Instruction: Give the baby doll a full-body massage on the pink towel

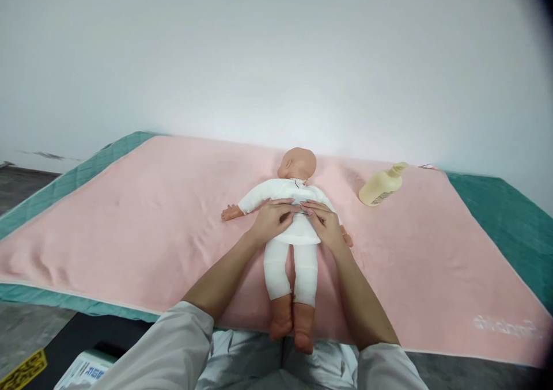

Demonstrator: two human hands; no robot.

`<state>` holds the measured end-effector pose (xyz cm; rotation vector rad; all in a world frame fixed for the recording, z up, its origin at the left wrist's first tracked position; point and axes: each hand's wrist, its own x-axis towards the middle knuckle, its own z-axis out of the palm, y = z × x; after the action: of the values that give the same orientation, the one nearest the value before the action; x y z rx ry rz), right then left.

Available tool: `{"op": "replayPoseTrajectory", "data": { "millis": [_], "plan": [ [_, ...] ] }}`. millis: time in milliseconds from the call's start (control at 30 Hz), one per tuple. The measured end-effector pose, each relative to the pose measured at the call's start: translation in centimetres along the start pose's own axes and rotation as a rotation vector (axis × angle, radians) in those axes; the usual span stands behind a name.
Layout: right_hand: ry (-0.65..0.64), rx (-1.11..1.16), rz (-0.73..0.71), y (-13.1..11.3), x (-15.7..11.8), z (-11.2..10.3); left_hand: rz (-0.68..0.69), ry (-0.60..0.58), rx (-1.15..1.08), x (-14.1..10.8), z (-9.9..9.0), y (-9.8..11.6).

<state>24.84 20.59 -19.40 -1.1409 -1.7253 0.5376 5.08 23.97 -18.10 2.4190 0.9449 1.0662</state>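
A baby doll (306, 234) in a white cloth body lies stretched out in the middle, its bare head (301, 161) away from me and its feet toward me. It seems to be on its front, with the head turned left. My left hand (275, 219) lies on the left side of its torso, fingers stretched out and pointing inward. Opposite it, my right hand (325, 220) rests on the right side in the same way. The fingertips nearly meet at mid-torso. A greyish patch shows beneath them; what it is, I cannot make out.
Under the doll is a pink blanket (173, 223) over a green quilted mat (496, 217). A pale yellow pump bottle (380, 188) lies on its side to the right. A white wall (276, 61) stands behind. At lower left is a white-and-green package (84, 370).
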Motion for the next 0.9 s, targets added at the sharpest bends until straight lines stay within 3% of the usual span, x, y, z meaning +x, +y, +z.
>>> {"op": "replayPoseTrajectory", "data": {
  "millis": [300,533,900],
  "plan": [
    [0.019,-0.006,-0.014,-0.09,-0.09,0.13,-0.009,-0.019,-0.019,0.06,-0.22,0.15],
    [0.008,-0.027,-0.074,-0.22,-0.23,0.26,0.074,0.047,-0.030,0.05,-0.22,0.07],
    [-0.037,-0.059,-0.038,-0.23,-0.11,0.35,-0.035,-0.043,0.029,-0.07,0.04,-0.08]
  ]
}}
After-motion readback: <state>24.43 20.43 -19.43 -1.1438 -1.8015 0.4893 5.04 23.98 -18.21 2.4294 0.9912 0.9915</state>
